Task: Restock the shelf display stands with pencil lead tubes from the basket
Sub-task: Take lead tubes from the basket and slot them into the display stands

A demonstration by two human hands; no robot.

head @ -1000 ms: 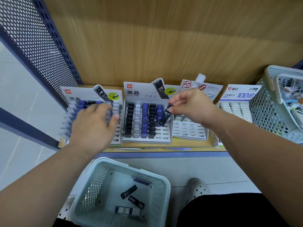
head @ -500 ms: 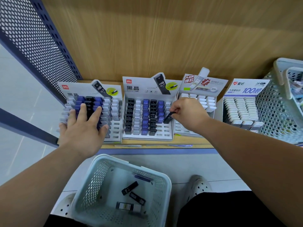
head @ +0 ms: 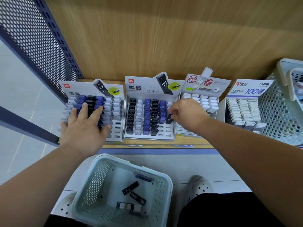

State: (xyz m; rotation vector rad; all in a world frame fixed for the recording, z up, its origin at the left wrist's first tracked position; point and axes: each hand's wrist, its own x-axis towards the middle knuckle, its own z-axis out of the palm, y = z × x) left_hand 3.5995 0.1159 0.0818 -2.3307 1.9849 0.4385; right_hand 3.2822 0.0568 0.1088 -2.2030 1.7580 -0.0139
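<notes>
My right hand point(head: 186, 114) pinches a black HB 0.7 lead tube point(head: 169, 119) over the right column of the middle display stand point(head: 165, 135), which holds rows of black, white and blue tubes. Flat, with fingers spread, my left hand point(head: 83, 126) rests on the blue and black tubes of the left display stand point(head: 117, 136). Below the shelf stands the pale green basket point(head: 162, 181) with several lead tubes point(head: 130, 188) lying on its bottom.
Two more stands with white tubes point(head: 203, 102) point(head: 242, 110) sit further right on the wooden shelf point(head: 164, 145). A perforated basket point(head: 282, 110) stands at the far right. A perforated metal panel point(head: 32, 40) bounds the shelf on the left. My shoes point(head: 200, 185) flank the basket on the floor.
My right hand has lowered the black tube from above the middle stand down into its right column. My left hand stayed flat on the left stand.
</notes>
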